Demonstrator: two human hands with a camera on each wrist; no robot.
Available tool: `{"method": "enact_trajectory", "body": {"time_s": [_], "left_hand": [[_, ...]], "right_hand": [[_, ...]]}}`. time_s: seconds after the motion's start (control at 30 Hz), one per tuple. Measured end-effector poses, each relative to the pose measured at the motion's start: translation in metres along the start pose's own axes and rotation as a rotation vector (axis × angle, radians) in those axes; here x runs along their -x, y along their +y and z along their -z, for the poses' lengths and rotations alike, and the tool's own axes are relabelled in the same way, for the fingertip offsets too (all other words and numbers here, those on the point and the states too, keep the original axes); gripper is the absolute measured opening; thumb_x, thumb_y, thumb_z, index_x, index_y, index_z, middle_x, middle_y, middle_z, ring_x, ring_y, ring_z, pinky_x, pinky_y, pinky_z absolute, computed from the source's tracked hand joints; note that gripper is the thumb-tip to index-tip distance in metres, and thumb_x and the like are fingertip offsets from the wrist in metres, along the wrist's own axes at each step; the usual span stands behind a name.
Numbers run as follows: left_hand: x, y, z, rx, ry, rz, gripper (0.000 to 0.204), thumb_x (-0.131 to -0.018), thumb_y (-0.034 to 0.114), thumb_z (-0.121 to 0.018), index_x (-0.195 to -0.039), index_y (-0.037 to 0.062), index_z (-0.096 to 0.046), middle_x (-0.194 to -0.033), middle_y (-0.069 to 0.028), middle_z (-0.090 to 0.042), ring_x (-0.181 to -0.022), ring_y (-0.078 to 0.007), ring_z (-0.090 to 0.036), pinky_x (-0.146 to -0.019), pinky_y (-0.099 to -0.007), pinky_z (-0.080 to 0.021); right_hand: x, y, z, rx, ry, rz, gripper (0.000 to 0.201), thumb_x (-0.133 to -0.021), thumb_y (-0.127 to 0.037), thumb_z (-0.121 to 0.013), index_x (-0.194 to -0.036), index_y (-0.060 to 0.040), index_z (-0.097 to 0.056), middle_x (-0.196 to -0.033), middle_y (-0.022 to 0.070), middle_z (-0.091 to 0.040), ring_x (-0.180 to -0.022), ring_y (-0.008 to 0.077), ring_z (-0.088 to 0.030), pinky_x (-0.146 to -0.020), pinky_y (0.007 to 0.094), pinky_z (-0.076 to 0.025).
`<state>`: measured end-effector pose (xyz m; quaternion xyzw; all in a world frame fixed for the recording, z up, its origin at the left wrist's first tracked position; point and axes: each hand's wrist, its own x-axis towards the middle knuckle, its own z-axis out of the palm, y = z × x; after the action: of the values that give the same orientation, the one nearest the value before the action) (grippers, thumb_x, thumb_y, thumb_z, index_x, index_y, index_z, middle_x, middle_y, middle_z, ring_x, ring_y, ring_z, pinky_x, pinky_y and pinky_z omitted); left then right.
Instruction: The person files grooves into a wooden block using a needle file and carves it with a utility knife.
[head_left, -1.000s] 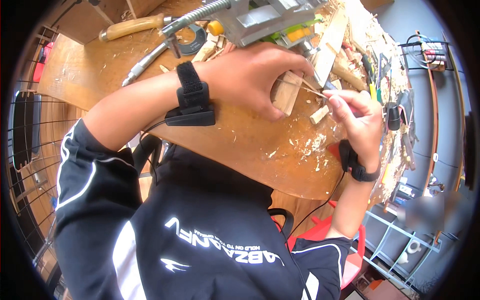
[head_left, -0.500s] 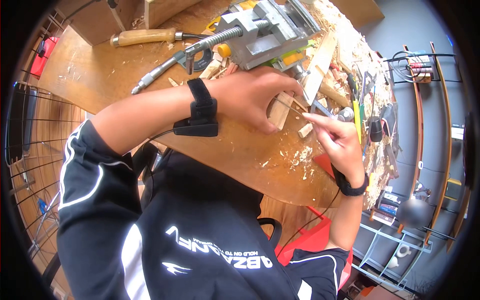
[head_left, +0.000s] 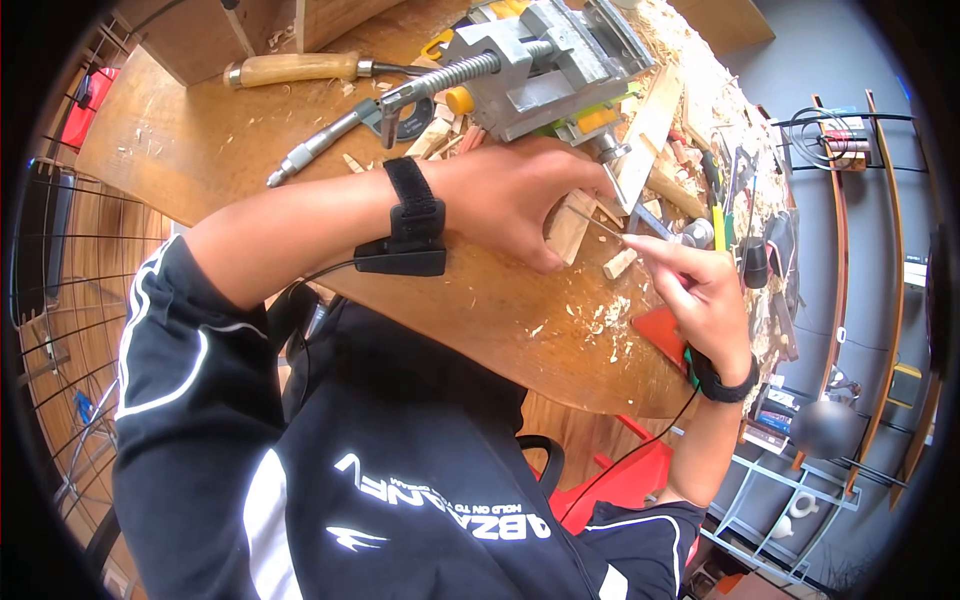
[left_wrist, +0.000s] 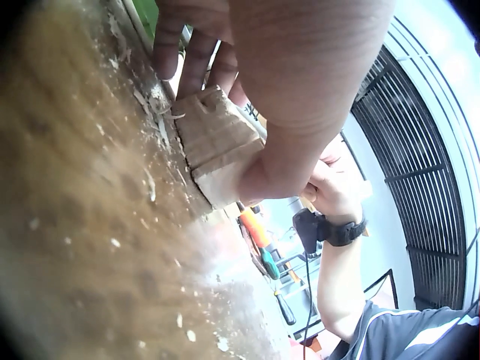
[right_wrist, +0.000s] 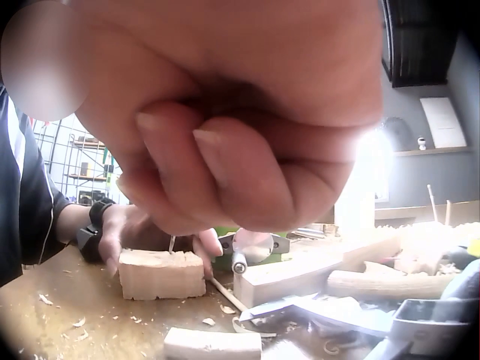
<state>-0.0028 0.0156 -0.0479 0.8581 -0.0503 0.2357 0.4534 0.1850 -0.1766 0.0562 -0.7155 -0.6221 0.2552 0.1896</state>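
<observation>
A small pale wooden block (head_left: pixel 568 238) lies on the wooden table, with my left hand (head_left: pixel 505 200) gripping it between thumb and fingers. In the left wrist view the thumb presses one side of the block (left_wrist: pixel 217 139), and the fingers lie at the far side. My right hand (head_left: pixel 700 285) pinches a thin, dark rod-like tool (head_left: pixel 597 221), its other fingers curled in. The tool slants over the block's top; in the right wrist view its thin tip (right_wrist: pixel 172 244) meets the ragged top edge. The pinching fingertips are hidden there behind the curled fingers.
Just beyond the left hand stands a metal vise (head_left: pixel 550 80). A wooden-handled chisel (head_left: pixel 300 70) and a micrometer (head_left: pixel 315 150) lie to its left. A short wood offcut (head_left: pixel 620 263), shavings (head_left: pixel 605 322) and a red object (head_left: pixel 660 335) lie near the right hand.
The right hand came in closer to the block with the thin tool, then drew back slightly. The left hand keeps its grip on the block. The head view has shifted.
</observation>
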Motion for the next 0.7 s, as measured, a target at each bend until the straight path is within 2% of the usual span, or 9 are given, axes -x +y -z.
{"method": "enact_trajectory", "body": {"time_s": [0.17,0.3,0.4,0.57,0.7], "left_hand": [[-0.003,0.000,0.002,0.008,-0.072,0.036,0.069,-0.067,0.015,-0.085,-0.131,0.0040,-0.061,-0.126,-0.0167,-0.066,-0.120,-0.0343,-0.062,-0.104,-0.0423,-0.049],[-0.001,0.001,0.002,-0.013,-0.080,0.069,0.069,-0.067,0.016,-0.086,-0.131,0.0050,-0.061,-0.127,-0.0159,-0.066,-0.120,-0.0340,-0.062,-0.104,-0.0418,-0.049],[0.002,0.003,0.003,-0.035,-0.037,0.061,0.069,-0.068,0.019,-0.087,-0.131,0.0058,-0.062,-0.128,-0.0154,-0.066,-0.121,-0.0335,-0.061,-0.104,-0.0415,-0.050],[-0.002,0.010,0.007,-0.004,-0.115,0.161,0.072,-0.069,0.021,-0.088,-0.134,0.0075,-0.060,-0.132,-0.0144,-0.065,-0.124,-0.0332,-0.060,-0.107,-0.0411,-0.048],[0.001,0.007,0.005,-0.039,-0.087,0.143,0.073,-0.069,0.021,-0.089,-0.135,0.0075,-0.060,-0.132,-0.0142,-0.065,-0.124,-0.0335,-0.060,-0.107,-0.0411,-0.048]], "right_hand": [[-0.009,-0.010,-0.005,0.026,-0.006,-0.009,0.043,-0.086,0.001,-0.059,-0.125,-0.0089,-0.074,-0.069,0.0102,-0.066,-0.056,0.0089,-0.051,-0.056,0.0279,-0.043],[-0.009,-0.011,-0.003,0.012,-0.037,-0.041,0.041,-0.087,-0.001,-0.059,-0.123,-0.0104,-0.076,-0.071,0.0105,-0.068,-0.054,0.0094,-0.051,-0.055,0.0284,-0.043],[-0.002,-0.008,0.003,0.008,-0.007,0.013,0.041,-0.086,-0.001,-0.059,-0.122,-0.0098,-0.076,-0.072,0.0121,-0.069,-0.054,0.0102,-0.052,-0.055,0.0291,-0.043],[-0.011,-0.017,-0.001,0.053,-0.025,-0.043,0.040,-0.086,-0.001,-0.060,-0.121,-0.0090,-0.076,-0.073,0.0135,-0.068,-0.055,0.0124,-0.054,-0.055,0.0303,-0.043],[-0.006,-0.011,0.004,0.039,-0.032,0.003,0.040,-0.086,0.000,-0.059,-0.122,-0.0085,-0.076,-0.073,0.0137,-0.069,-0.055,0.0134,-0.054,-0.056,0.0309,-0.044]]}}
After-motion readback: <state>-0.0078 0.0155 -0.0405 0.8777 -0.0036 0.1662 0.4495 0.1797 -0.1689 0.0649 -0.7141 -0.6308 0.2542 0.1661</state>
